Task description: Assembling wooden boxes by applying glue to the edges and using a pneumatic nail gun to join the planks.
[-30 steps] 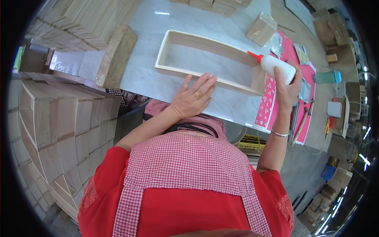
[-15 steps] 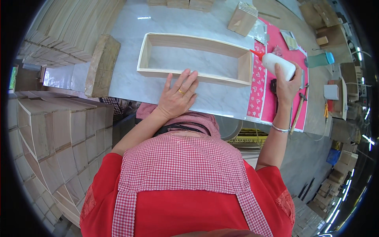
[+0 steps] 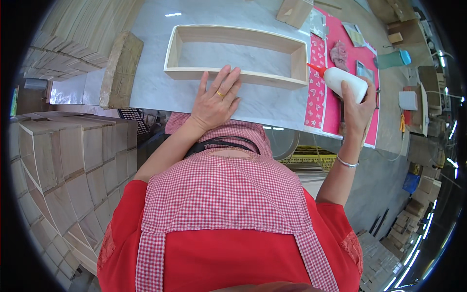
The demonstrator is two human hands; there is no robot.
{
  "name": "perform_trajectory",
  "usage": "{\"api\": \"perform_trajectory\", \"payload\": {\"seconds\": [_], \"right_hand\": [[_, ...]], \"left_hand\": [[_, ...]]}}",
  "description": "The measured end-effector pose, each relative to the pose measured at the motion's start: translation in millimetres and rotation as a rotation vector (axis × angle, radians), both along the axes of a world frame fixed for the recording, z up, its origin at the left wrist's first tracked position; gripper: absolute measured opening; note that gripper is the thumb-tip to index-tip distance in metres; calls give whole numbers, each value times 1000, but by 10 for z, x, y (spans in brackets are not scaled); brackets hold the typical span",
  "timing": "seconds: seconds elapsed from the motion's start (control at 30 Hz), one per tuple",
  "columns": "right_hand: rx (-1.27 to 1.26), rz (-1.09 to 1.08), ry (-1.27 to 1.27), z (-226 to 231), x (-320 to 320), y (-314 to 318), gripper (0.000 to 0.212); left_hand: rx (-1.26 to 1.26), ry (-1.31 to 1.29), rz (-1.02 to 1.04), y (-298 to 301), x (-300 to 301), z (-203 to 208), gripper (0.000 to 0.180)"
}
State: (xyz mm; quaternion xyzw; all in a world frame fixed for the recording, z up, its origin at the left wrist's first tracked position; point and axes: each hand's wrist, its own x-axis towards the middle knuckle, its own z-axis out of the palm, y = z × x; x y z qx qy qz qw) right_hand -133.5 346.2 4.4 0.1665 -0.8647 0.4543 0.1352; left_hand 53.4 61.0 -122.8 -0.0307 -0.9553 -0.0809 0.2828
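A pale wooden rectangular frame (image 3: 233,35) lies flat on the grey marble-look table (image 3: 155,87). My left hand (image 3: 215,100) rests flat with fingers spread on the table, its fingertips touching the frame's near side. My right hand (image 3: 359,109) grips a white glue bottle (image 3: 343,80) with a red nozzle. The nozzle points left at the frame's near right corner. A bracelet sits on my right wrist.
A pink patterned mat (image 3: 331,104) lies under the bottle at the right. A wooden block (image 3: 121,68) lies left of the frame, a small wooden box (image 3: 294,10) beyond it. Stacked wooden boxes (image 3: 63,160) stand at the left. A teal bottle (image 3: 391,59) lies far right.
The frame now sits lower and more central in view as my head shifted. My left hand moved up against the frame's near side. The glue bottle stays by the right corner.
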Motion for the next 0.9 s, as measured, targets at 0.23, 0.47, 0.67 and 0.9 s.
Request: {"api": "perform_trajectory", "payload": {"seconds": [0.23, 0.47, 0.67, 0.9], "right_hand": [[49, 40, 47, 41, 324, 171, 43], [-70, 21, -89, 78, 471, 38, 40], [-296, 223, -252, 24, 727, -860, 43], [-278, 530, -251, -189, 889, -1869, 48]], "left_hand": [[7, 27, -16, -4, -8, -5, 46], [30, 55, -16, -25, 15, -5, 39], [19, 64, -75, 63, 57, -80, 42], [44, 130, -106, 105, 72, -173, 33]]}}
